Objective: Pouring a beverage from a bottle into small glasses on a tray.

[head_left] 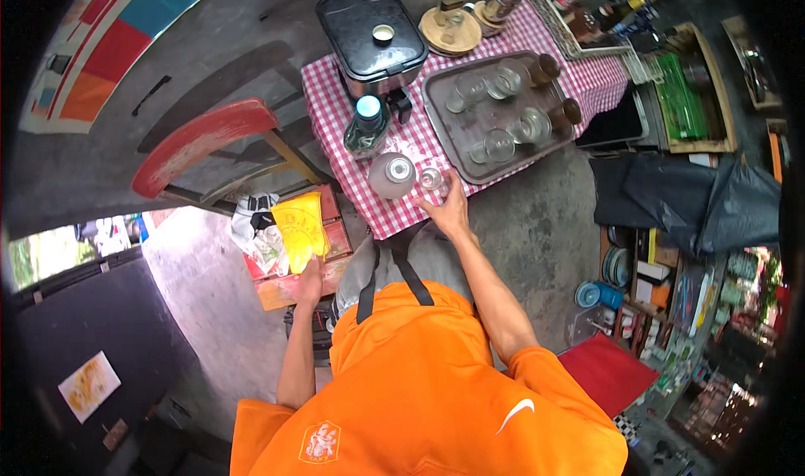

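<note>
At the front of the checkered table, my right hand (pixel 450 208) has its thumb and fingers closed around a small clear glass (pixel 431 179). Just left of that glass stands a round, frosted bottle (pixel 391 176) with a pale cap. Behind it is a dark bottle (pixel 366 128) with a light blue top. Low on the left, my left hand (pixel 310 281) pinches the lower edge of a yellow printed cloth (pixel 300 231), perhaps a bag. The cloth lies over the red wooden chair seat (pixel 337 239), beside a crumpled white and black bundle (pixel 256 224). My left fingertips are partly hidden.
A dark tray (pixel 470 132) with several glasses and brown cups fills the table's right half. A black-lidded appliance (pixel 371 31) stands at the back left, near round wooden boards (pixel 450 33). A basket of bottles (pixel 587 36) sits back right. The red chair back (pixel 205 140) rises left.
</note>
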Demonstrator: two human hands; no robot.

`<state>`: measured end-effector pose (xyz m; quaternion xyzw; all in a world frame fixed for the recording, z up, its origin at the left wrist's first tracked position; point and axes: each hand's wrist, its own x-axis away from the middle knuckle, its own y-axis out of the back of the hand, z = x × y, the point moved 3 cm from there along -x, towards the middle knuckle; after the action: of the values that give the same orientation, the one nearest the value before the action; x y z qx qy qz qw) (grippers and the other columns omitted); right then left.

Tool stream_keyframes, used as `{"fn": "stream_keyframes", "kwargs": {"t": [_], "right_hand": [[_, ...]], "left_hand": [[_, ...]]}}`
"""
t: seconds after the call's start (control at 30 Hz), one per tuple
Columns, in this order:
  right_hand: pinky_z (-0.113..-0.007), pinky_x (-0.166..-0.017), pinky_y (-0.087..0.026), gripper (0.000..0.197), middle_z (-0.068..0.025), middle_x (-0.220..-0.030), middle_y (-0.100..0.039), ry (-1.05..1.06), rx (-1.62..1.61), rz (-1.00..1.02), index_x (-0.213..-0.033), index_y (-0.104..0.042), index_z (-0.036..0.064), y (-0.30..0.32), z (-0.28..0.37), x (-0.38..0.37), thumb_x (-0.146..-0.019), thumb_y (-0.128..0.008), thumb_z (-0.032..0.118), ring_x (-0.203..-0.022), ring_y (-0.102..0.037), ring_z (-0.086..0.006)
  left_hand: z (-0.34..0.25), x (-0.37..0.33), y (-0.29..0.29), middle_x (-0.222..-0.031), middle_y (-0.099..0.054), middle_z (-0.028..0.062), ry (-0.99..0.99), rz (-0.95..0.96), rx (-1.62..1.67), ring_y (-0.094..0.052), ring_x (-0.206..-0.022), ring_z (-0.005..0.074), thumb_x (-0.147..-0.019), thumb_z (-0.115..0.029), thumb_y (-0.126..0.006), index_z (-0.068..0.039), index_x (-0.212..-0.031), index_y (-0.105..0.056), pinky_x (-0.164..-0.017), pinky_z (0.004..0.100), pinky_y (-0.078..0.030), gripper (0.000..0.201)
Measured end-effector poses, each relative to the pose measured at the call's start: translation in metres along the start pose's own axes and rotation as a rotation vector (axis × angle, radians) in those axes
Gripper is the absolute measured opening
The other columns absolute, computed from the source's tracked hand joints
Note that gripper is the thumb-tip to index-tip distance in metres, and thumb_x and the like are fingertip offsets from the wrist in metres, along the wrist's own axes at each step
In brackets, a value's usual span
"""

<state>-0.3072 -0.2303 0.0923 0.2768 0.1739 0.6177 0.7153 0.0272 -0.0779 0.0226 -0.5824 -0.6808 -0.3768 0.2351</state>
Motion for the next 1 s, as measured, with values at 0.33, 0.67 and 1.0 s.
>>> {"fn": "stream_keyframes", "kwargs": {"t": [0.33,0.67,1.0], "right_hand": [[-0.051,-0.108,-0.02,0.074,-0.0264,-0.141,-0.032,0.573,-0.195,0.042,-0.137,-0.034,0.0003,0.019,0.152,0.13,-0.087,-0.048,0.052,-0.133,-0.027,-0.0435],[-0.046,-0.096,-0.039,0.072,-0.0158,-0.137,-0.04,-0.296,-1.108,-0.167,-0.134,-0.035,0.0067,0.044,0.096,0.093,-0.093,-0.018,0.063,-0.117,-0.048,-0.0325],[-0.043,-0.097,-0.041,0.085,-0.0178,-0.141,-0.037,-0.278,-1.476,0.657,-0.143,-0.02,0.0055,0.014,0.162,0.146,-0.088,-0.013,0.07,-0.121,-0.047,-0.0291]], "left_hand": [[-0.184,0.143,-0.129,-0.148,-0.027,0.0119,-0.227,0.904,0.998,-0.029,-0.134,0.0256,-0.093,-0.063,-0.018,-0.003,-0.143,-0.024,-0.111,0.0391,-0.02,0.079],[-0.221,0.221,-0.075,-0.149,-0.024,0.0182,-0.808,1.357,0.382,-0.019,-0.139,0.0317,-0.089,-0.067,-0.024,-0.001,-0.143,-0.026,-0.112,0.0448,-0.012,0.085],[-0.195,0.153,-0.023,-0.146,-0.027,0.0196,-0.893,0.046,-0.958,-0.024,-0.133,0.0451,-0.085,-0.049,-0.052,-0.01,-0.133,-0.044,-0.106,0.0615,-0.016,0.062]]}}
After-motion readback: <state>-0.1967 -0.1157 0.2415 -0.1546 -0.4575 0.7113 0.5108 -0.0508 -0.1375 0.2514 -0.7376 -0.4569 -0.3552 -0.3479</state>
